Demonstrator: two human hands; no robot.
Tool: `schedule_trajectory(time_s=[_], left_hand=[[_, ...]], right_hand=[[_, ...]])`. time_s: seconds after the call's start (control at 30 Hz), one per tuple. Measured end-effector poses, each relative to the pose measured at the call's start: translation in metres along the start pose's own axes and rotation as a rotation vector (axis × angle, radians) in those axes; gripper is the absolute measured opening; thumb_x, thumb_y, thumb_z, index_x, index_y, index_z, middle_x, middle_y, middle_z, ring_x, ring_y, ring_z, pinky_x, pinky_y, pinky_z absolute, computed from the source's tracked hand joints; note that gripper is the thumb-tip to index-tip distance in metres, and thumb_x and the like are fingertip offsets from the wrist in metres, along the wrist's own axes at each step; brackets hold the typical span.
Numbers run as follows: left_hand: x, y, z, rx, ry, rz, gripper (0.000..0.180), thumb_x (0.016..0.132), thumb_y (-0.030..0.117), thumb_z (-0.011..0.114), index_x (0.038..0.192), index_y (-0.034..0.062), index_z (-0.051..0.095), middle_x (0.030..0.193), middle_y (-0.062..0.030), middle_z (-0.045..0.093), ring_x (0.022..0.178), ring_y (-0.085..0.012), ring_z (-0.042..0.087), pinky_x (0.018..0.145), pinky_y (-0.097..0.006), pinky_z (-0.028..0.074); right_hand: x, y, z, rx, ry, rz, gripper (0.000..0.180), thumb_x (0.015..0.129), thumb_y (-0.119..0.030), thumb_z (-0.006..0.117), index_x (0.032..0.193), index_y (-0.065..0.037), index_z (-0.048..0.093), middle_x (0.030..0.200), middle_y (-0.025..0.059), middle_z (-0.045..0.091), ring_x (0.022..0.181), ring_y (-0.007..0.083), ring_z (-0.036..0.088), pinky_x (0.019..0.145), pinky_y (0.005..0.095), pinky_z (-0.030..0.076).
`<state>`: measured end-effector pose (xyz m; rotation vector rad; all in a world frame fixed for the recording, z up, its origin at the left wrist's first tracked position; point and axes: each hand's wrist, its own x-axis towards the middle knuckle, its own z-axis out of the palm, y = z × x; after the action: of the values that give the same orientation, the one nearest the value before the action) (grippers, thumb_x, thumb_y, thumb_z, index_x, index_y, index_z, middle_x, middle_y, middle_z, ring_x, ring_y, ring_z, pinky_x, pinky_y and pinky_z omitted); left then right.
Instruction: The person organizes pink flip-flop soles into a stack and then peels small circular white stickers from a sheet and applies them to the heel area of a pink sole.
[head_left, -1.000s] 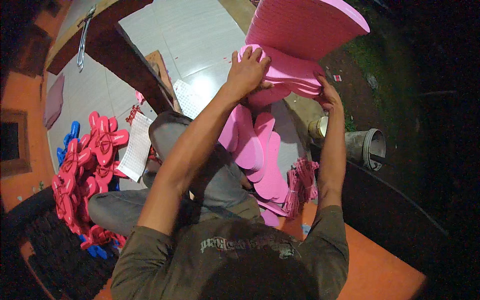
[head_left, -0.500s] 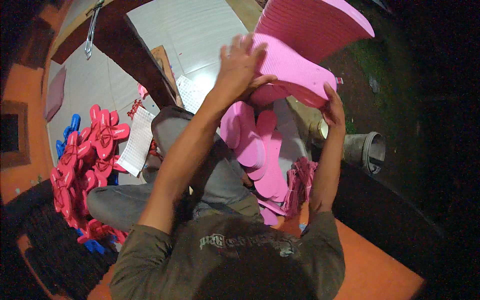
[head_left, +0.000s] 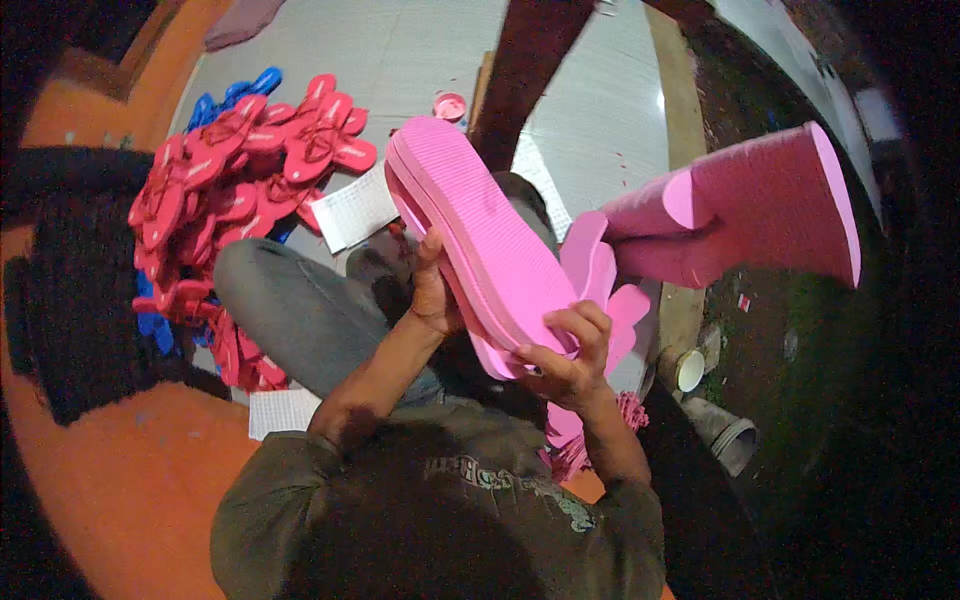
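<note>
Both my hands hold a small stack of pink foam sandal soles (head_left: 478, 235) up in front of my chest, tilted from upper left to lower right. My left hand (head_left: 432, 290) grips the stack's left edge from beneath, thumb up against it. My right hand (head_left: 566, 355) clasps the near end, fingers curled over the top sole. More pink soles (head_left: 602, 275) lie below them over my lap. To the right stands a thick pink foam block (head_left: 760, 205) with cut-out shapes.
A heap of red and pink finished sandals (head_left: 240, 170) with some blue ones (head_left: 225, 95) lies on the floor at left. White paper sheets (head_left: 350, 210) lie by my grey-trousered knee. A dark wooden post (head_left: 530, 60) rises ahead. Small cups (head_left: 690, 370) sit at right.
My view has swung left and down. My hands have come off the big pink foam block and now hold a stack of soles close to my chest.
</note>
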<state>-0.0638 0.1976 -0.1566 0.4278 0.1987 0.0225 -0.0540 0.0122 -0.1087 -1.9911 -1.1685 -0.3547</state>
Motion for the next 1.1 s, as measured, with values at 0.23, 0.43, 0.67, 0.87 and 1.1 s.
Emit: schedule_trajectory(time_s=[0.23,0.43,0.67,0.87,1.1], left_hand=[[-0.005,-0.002,-0.05,0.062,0.01,-0.07,0.072,0.067,0.04,0.068,0.122,0.0035,0.039,0.108,-0.0087,0.053,0.098,-0.0208,0.053,0.085,-0.036,0.045],[-0.01,0.011,-0.041,0.31,0.043,-0.162,0.063,0.069,0.03,0.068,0.119,0.0027,0.042,0.106,-0.0087,0.055,0.095,-0.02,0.055,0.086,-0.035,0.045],[0.001,0.032,-0.049,-0.084,-0.033,-0.187,0.059,0.069,0.028,0.063,0.116,-0.0007,0.043,0.104,-0.0146,0.056,0.09,-0.0232,0.057,0.081,-0.036,0.047],[-0.004,0.02,-0.045,0.359,0.087,-0.076,0.065,0.067,0.027,0.065,0.121,0.0014,0.038,0.105,-0.0121,0.052,0.097,-0.023,0.053,0.084,-0.034,0.043],[-0.011,0.021,-0.037,0.575,0.15,0.079,0.075,0.062,0.017,0.071,0.125,0.0036,0.033,0.112,-0.0089,0.047,0.106,-0.0183,0.044,0.092,-0.033,0.036]], right_hand=[[0.047,-0.006,0.037,0.264,-0.204,0.569,0.097,0.051,-0.04,0.079,0.127,-0.003,0.032,0.116,0.0179,0.043,0.108,0.0305,0.044,0.092,0.0392,0.035],[0.03,0.009,0.05,0.732,-0.237,0.849,0.09,0.06,-0.028,0.073,0.132,-0.001,0.027,0.13,0.0165,0.036,0.117,0.0252,0.039,0.097,0.035,0.032],[0.032,0.028,0.034,1.415,0.104,1.141,0.078,0.057,-0.024,0.066,0.123,0.006,0.038,0.122,0.0187,0.046,0.106,0.0248,0.05,0.09,0.0345,0.04],[0.038,0.007,0.054,0.886,-0.013,1.009,0.085,0.061,-0.021,0.069,0.132,-0.002,0.027,0.132,0.0148,0.034,0.12,0.0249,0.036,0.099,0.0351,0.03],[0.055,-0.003,0.061,0.637,-0.409,0.929,0.081,0.065,-0.022,0.073,0.127,0.003,0.029,0.116,0.0175,0.048,0.099,0.0266,0.053,0.085,0.0338,0.043]])
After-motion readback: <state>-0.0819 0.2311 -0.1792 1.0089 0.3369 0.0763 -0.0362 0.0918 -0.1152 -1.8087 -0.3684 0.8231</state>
